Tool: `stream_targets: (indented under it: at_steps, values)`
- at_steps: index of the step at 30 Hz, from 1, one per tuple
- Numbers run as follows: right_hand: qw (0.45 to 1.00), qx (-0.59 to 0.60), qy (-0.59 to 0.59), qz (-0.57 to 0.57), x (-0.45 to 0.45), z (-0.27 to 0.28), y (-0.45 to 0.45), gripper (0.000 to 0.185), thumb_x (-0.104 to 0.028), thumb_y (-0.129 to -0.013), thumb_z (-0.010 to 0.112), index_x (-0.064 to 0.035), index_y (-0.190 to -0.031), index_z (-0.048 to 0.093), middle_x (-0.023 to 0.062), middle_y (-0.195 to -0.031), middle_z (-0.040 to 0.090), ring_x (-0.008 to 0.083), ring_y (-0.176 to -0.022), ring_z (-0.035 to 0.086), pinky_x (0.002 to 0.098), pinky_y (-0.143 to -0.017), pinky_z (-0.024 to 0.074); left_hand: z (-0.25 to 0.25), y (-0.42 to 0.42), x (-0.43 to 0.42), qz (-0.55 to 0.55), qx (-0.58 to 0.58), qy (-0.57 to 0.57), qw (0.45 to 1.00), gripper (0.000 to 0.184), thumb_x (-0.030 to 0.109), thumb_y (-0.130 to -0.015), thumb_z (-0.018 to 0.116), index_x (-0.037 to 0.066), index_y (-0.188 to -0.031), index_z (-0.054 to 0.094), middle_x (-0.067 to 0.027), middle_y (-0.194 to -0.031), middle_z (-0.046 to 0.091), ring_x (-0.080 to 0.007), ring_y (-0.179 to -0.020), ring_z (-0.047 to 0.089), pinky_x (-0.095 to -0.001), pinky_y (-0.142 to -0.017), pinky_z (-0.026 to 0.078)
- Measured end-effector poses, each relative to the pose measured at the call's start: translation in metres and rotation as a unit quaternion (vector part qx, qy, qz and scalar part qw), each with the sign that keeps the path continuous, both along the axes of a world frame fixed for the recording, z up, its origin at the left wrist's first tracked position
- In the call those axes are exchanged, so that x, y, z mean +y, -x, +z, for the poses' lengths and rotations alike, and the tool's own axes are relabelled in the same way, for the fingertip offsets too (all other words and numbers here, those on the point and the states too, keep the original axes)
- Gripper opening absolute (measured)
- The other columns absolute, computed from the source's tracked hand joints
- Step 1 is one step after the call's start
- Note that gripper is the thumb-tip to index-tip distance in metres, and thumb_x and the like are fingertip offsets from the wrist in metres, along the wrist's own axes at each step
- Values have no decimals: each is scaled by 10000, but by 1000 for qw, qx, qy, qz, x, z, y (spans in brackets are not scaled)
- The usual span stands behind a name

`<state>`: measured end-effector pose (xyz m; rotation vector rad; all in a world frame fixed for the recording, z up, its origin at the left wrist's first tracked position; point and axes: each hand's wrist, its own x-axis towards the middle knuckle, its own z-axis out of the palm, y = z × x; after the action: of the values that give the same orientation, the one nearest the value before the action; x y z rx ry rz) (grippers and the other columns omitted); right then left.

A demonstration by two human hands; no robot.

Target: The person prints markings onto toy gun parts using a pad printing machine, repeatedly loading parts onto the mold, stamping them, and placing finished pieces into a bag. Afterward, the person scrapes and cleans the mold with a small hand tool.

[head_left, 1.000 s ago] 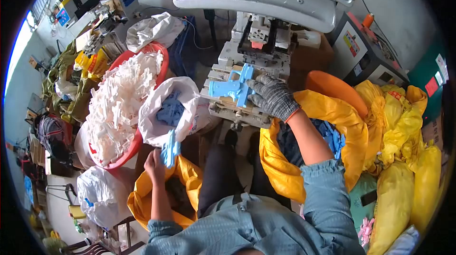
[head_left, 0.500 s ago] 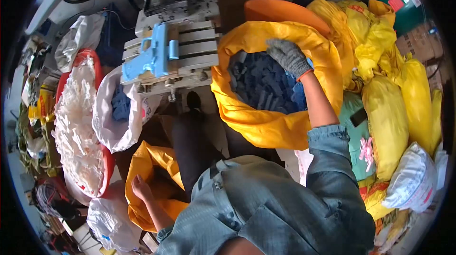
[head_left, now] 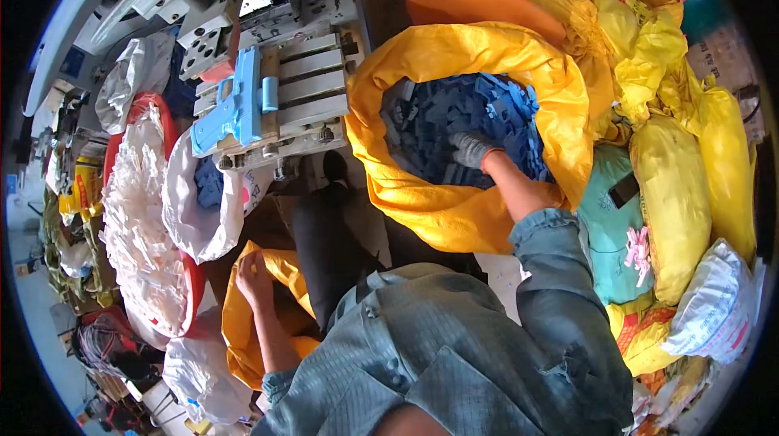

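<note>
My right hand, in a grey knit glove, is down inside a large orange-yellow sack, at the blue plastic pieces that fill it. Its fingertips are hard to make out against the pieces. My bare left hand has its fingers curled together, beside a second orange-yellow sack low on the left. Whatever it may hold is too small to see. A light-blue plastic toy pistol lies on the slatted metal machine table, apart from both hands.
To the left stand a red tub heaped with white plastic pieces and a white sack with blue pieces inside. Several stuffed yellow sacks crowd the right side. Behind the big sack sits an orange tub.
My right hand has moved from the sack's far rim down toward its near side, over the blue pieces. My left hand has risen slightly, its fingers now curled. The view has shifted a little.
</note>
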<state>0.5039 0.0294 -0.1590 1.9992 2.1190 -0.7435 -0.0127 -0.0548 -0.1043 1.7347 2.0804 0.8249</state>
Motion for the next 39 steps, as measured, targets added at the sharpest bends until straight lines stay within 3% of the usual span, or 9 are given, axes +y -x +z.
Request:
stream_targets:
  at_steps: [7, 11, 13, 19, 21, 29, 33, 35, 39]
  values:
    - [924, 332, -126, -138, -21, 72, -42, 241, -152, -752, 687, -56, -970, 649, 89, -999, 645, 215, -909, 611, 293, -819, 469, 10, -40, 7, -43, -144, 15, 989, 107, 75, -815, 603, 9, -889, 645, -121, -825, 639, -204, -785, 620, -284, -689, 473]
    - [973, 192, -119, 49, -33, 38, -46, 180, -220, -730, 627, -85, -841, 671, 143, -857, 648, 283, -809, 623, 358, -750, 487, 14, -96, 14, -154, -178, 2, 972, 104, 25, -788, 615, 19, -886, 648, -114, -806, 640, -212, -746, 625, -280, -664, 479]
    - [998, 15, -58, -4, -35, -29, -49, 202, -226, -743, 560, -107, -865, 668, 151, -909, 638, 348, -851, 599, 419, -759, 480, 43, -126, 16, -234, -129, -22, 963, 96, 22, -793, 602, 19, -877, 648, -112, -815, 634, -186, -745, 617, -260, -682, 471]
    - [965, -87, -90, -229, -11, 35, -11, 339, -237, -755, 550, -104, -1064, 594, 157, -1007, 613, 352, -959, 565, 420, -844, 452, 64, -137, 4, -253, -120, -15, 960, 90, 28, -795, 596, 14, -867, 647, -110, -813, 638, -190, -728, 620, -274, -666, 476]
    - [973, 12, -209, -102, 0, 30, -18, 446, -173, -762, 544, -132, -1206, 516, 172, -1190, 537, 354, -1107, 496, 398, -924, 418, 58, -126, -3, -223, -122, 4, 967, 92, 42, -792, 602, 18, -866, 651, -111, -791, 638, -191, -717, 623, -281, -645, 478]
    - [974, 216, -13, -61, 50, -54, -36, 520, -254, -791, 488, -96, -1285, 450, 160, -1327, 427, 323, -1193, 430, 379, -1015, 328, 36, -97, -24, -159, -108, 36, 981, 113, 98, -805, 598, 38, -879, 658, -116, -818, 648, -228, -742, 632, -307, -616, 493]
    - [945, -178, 0, 276, 63, -99, -14, 478, -345, -839, 414, -69, -1217, 512, 147, -1320, 439, 324, -1206, 407, 382, -1012, 326, 48, -116, -19, -185, -121, 59, 973, 116, 121, -807, 602, 54, -881, 660, -119, -821, 642, -249, -726, 630, -309, -616, 493]
    - [986, 20, 41, 160, 38, -5, 14, 457, -322, -836, 463, -66, -1211, 522, 175, -1247, 498, 331, -1184, 430, 389, -1022, 311, 48, -128, -12, -212, -138, 60, 966, 121, 103, -805, 613, 24, -887, 653, -131, -830, 643, -244, -748, 636, -300, -650, 493]
    - [990, 99, -73, -72, 34, -65, -18, 357, -228, -825, 539, -51, -1133, 565, 149, -1098, 592, 275, -1051, 538, 363, -972, 369, 54, -157, 4, -276, -179, 37, 944, 123, 115, -807, 616, 27, -886, 649, -124, -815, 629, -249, -734, 622, -310, -634, 488]
